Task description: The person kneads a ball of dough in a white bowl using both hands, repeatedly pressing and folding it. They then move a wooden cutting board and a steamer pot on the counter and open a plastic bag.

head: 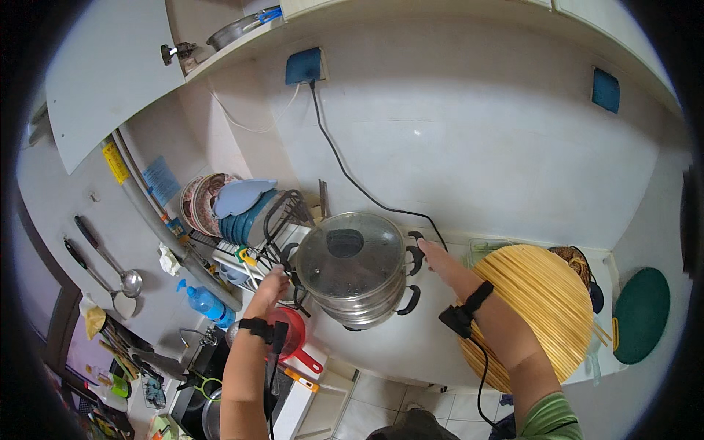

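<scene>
A stacked stainless steel steamer pot (357, 308) stands on the counter under a glass lid (352, 269) with a black knob. My right hand (434, 256) is at the black side handles on the pot's right, its fingers at the upper one; whether they grip it is hard to see. My left hand (272, 286) is beside the handles on the pot's left, fingers curled; its exact contact is unclear. Both wrists wear black straps with cabled devices. Below my left hand lies a red strainer (291, 330). A black power cord (352, 179) runs from the wall socket down behind the pot.
A dish rack (286, 212) with bowls and plates stands at the back left. A large round slatted board (533, 313) lies on the right, near a green oval board (641, 316). A blue soap bottle (206, 305) stands by the sink. A cabinet door (110, 77) hangs open at upper left.
</scene>
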The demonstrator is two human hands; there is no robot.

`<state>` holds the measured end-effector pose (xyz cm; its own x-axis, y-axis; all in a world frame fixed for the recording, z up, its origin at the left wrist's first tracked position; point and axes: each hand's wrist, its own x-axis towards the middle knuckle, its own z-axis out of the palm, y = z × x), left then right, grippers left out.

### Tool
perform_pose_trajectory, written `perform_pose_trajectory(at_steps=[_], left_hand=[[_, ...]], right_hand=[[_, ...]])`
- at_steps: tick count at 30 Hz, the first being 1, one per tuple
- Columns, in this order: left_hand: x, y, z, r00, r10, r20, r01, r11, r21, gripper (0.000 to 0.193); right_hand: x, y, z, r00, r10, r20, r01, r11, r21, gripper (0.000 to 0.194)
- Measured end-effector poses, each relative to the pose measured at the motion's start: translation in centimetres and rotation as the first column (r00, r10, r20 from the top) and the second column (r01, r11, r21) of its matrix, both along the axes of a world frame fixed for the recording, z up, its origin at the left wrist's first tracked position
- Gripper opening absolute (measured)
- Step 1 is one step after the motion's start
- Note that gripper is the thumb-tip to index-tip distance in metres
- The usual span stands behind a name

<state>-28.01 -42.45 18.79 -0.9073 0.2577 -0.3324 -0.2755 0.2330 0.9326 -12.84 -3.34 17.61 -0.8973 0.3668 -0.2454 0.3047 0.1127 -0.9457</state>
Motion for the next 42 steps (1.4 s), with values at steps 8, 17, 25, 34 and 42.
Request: perform_pose_trajectory(at_steps=[8,17,25,34,42], left_hand=[[-0.9,0.2,-0.9,0.999,-0.041,-0.025,0.042,0.998,0.052,0.075],[-1.7,0.4,-0.8,0.995,-0.043,0.085,0.049,0.996,-0.075,0.06],[0.7,0.4,0.0,0.999,-0.035,-0.03,0.035,0.999,-0.019,0.061],[3.6,-0.3,5.7,0.989,-0.05,-0.137,0.053,0.998,0.016,0.077],[8.6,-0.2,8.4,0.983,-0.088,-0.16,0.094,0.995,0.032,0.074]], right_hand=[[-0.7,0.3,-0.1,0.996,0.081,-0.035,-0.081,0.996,-0.022,0.05],[-0.9,-0.1,-1.2,0.991,-0.009,-0.131,-0.017,0.98,-0.2,0.036],[-0.8,-0.6,0.1,0.992,-0.065,-0.109,0.044,0.982,-0.184,0.037],[2.6,-1.3,6.8,0.974,-0.042,-0.225,0.0,0.983,-0.185,0.036],[9.9,-3.6,10.8,0.954,-0.129,-0.271,0.081,0.98,-0.183,0.03]])
